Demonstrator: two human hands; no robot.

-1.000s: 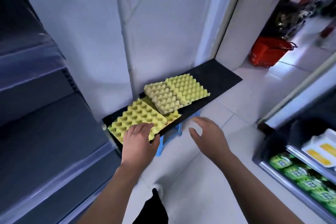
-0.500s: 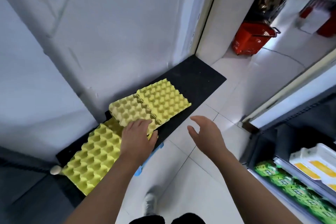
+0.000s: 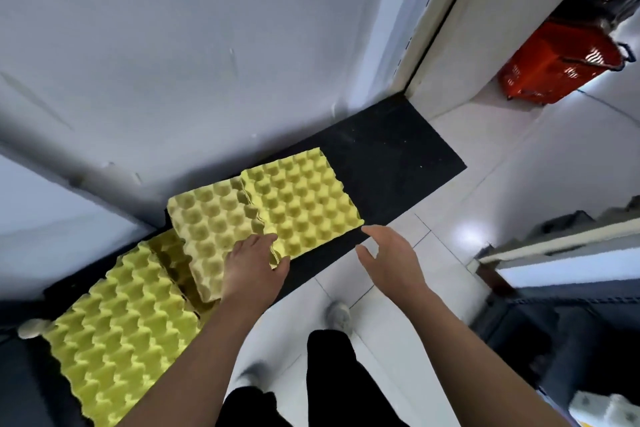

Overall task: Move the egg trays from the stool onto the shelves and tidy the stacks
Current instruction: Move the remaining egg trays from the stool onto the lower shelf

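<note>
Three egg trays lie in a row on a black board (image 3: pixel 391 152) against the white wall. The bright yellow-green tray (image 3: pixel 114 336) is nearest, at lower left. A duller tan tray (image 3: pixel 211 225) overlaps it in the middle, and a bright yellow tray (image 3: pixel 304 201) lies on the right. My left hand (image 3: pixel 254 269) rests on the front edge where the tan and right trays meet, fingers lying on top, thumb beside the edge. My right hand (image 3: pixel 389 260) hovers with its fingers spread just off the right tray's near corner, touching nothing. The stool is hidden.
A red shopping basket (image 3: pixel 561 66) stands on the tiled floor beyond the doorway at upper right. A chiller case (image 3: pixel 561 274) runs along the right side. My leg and shoe (image 3: pixel 339 317) are below the hands. Dark shelving fills the lower left corner.
My left hand left the near yellow-green tray and slid right to the tan tray's front edge. My right hand came closer to the right tray's corner. The view swung right and down.
</note>
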